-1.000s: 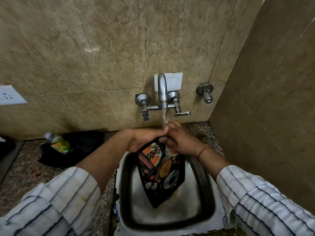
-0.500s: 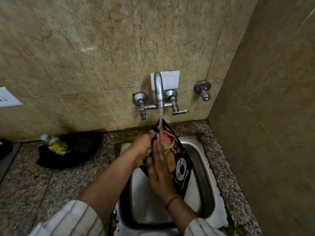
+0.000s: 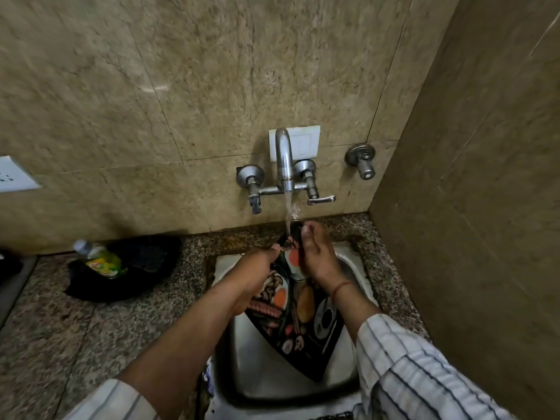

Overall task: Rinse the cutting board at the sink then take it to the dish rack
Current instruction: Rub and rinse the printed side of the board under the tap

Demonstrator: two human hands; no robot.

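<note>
Tiled corner, granite counter [image 3: 91, 322], steel sink [image 3: 257, 359]: we're gripping the cutting board [image 3: 298, 310] under running water, left hand [image 3: 257, 274] and right hand [image 3: 316, 256] both clamped on it.

Tabletop [image 3: 91, 328]: we note speckled granite, meeting the tiled wall.
Sink [image 3: 242, 374]: steel basin, set into it at right.
Black tray [image 3: 145, 268]: far left, against the wall.
Bottle [image 3: 100, 259]: green, lying tilted in the tray.

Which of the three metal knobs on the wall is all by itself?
The knob farthest right, near the corner. The other two knobs join the tap.
</note>
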